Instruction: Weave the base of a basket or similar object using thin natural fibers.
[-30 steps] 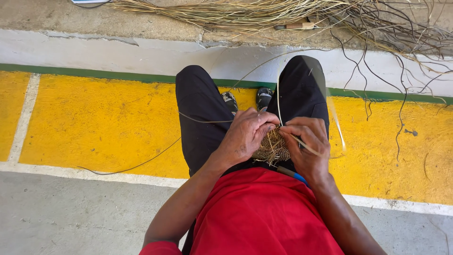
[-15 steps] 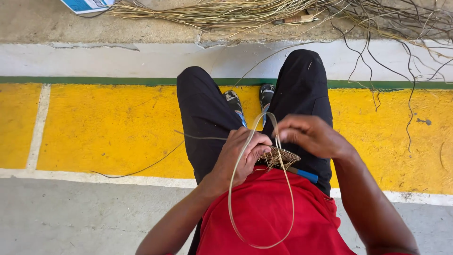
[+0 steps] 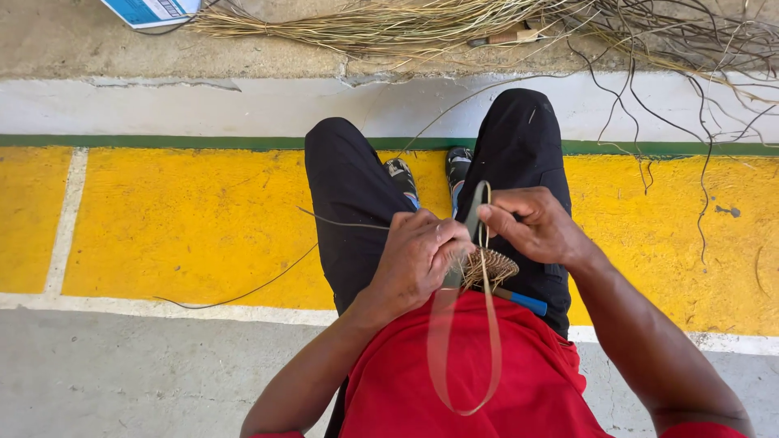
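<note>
I sit with black-trousered legs over a yellow painted strip. My left hand (image 3: 418,258) grips a small round woven straw piece (image 3: 489,268) in my lap. My right hand (image 3: 535,223) pinches a long flat tan strip (image 3: 464,349) near its top. The strip hangs down in a narrow loop over my red shirt. A thin fibre strand (image 3: 341,223) runs left from the hands across my left leg. A blue-handled tool (image 3: 523,302) lies on my right thigh, partly hidden under the woven piece.
A heap of dry straw and dark twigs (image 3: 487,28) lies on the concrete beyond the white kerb (image 3: 203,105). A blue and white box (image 3: 150,10) sits at the top left. My shoes (image 3: 430,174) rest on the yellow band (image 3: 187,219).
The strip's loop has narrowed and been drawn upward. My right hand rose slightly with the strip's end, and my left hand stayed on the woven piece.
</note>
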